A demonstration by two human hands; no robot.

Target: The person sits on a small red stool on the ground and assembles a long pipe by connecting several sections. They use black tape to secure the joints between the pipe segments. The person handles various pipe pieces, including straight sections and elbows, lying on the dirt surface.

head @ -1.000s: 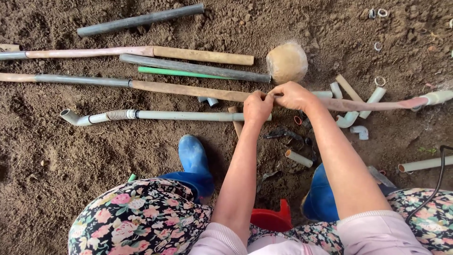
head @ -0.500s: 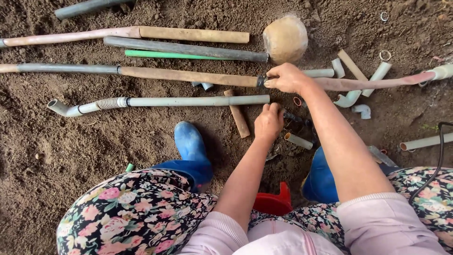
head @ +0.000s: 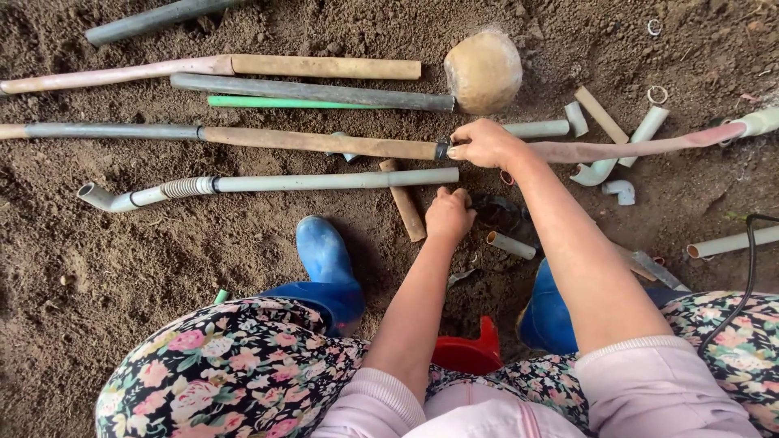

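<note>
A person crouched over bare soil [head: 122, 268] gripped a long tan pipe [head: 320, 143] at its dark joint, the right hand [head: 485, 144] closed around it where it met a pinkish length [head: 641, 148]. The left hand [head: 449, 212] (fingers curled, whether around anything could not be told) hung just below a grey pipe with a ribbed elbow [head: 324, 181], beside a short brown stub [head: 404, 203]. Blue boots [head: 323, 247] stood either side; a round tan ball [head: 483, 70] lay above.
</note>
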